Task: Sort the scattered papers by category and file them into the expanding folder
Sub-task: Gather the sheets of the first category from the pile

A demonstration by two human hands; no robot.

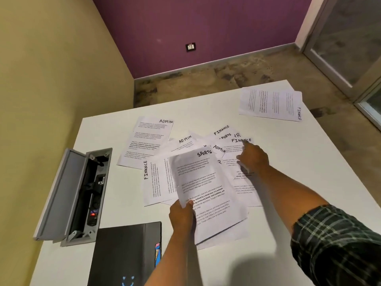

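The scattered papers [185, 149] lie in an overlapping heap at the middle of the white table [288, 162], each sheet headed by hand with a category: ADMIN, FINANCE, SPORTS, and a partly covered heading ending in R. The headings face several directions, so the sheets must be read one by one.

The left hand [181, 213] holds a sheet headed SPORTS [203, 188] by its near left edge, thumb on top and fingers curled beneath. The sheet appears lifted and angled toward the camera, probably to keep its heading readable and to hold it clear of the heap. At least one more sheet lies directly under it; whether the hand grips both cannot be determined.

The right hand [252, 156] reaches across the heap to a sheet headed FINANCE [240, 162]. Its fingers bend down onto the paper with the index finger extended toward the heading; whether they pinch the sheet or only press it cannot be determined.

A separate small stack headed FINANCE [272, 104] lies at the far right corner, well apart from the heap, likely a sorted pile.

The black folder [125, 254] lies closed at the near edge, left of the hands; nothing appears filed yet. An open grey cable box [80, 195] sits in the table's left side.
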